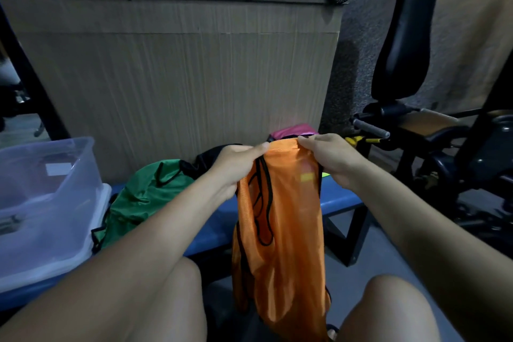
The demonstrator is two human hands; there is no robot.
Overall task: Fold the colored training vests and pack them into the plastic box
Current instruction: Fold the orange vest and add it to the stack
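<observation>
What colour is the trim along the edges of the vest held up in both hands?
Black, on the orange vest; the head view shows it best.

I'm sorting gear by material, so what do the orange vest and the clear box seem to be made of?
Orange vest with black trim: seemingly thin synthetic mesh, slightly shiny; it hangs limp with a faint woven grain. Clear storage box: translucent plastic, smooth and glossy, since its contents show through.

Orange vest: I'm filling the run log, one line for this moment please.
orange vest hanging | left hand, right hand pinch top edge | box left
</observation>
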